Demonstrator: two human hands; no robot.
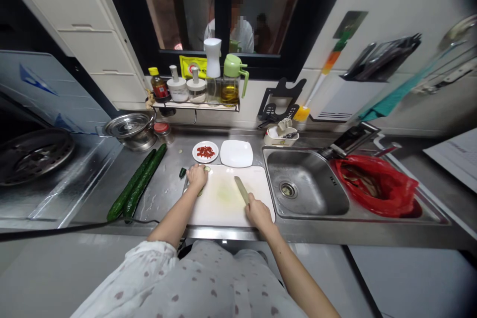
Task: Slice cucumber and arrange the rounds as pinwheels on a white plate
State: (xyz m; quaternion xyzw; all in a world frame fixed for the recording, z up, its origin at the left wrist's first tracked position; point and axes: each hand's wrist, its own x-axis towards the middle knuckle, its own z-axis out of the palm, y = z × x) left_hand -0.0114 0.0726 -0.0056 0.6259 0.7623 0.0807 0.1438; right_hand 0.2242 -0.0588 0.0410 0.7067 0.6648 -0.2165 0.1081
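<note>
At the left edge of the white cutting board (214,211), my left hand (197,177) is curled over cut cucumber pieces (207,169). Pale green bits show beside the fingers and below the palm; most of what lies under the hand is hidden. Just left of the fingers is a dark green cucumber end (182,173). My right hand (259,212) grips the handle of a kitchen knife (241,190), its blade pointing away and to the left over the board. A wet, faintly green patch marks the board between both hands.
Two whole cucumbers (143,186) lie on the counter at left. Behind the board sit a plate of chopped red pieces (205,152) and a white plate (236,153). To the right are the sink (309,184) and a red plastic bag (376,186). A steel pot (132,131) stands back left.
</note>
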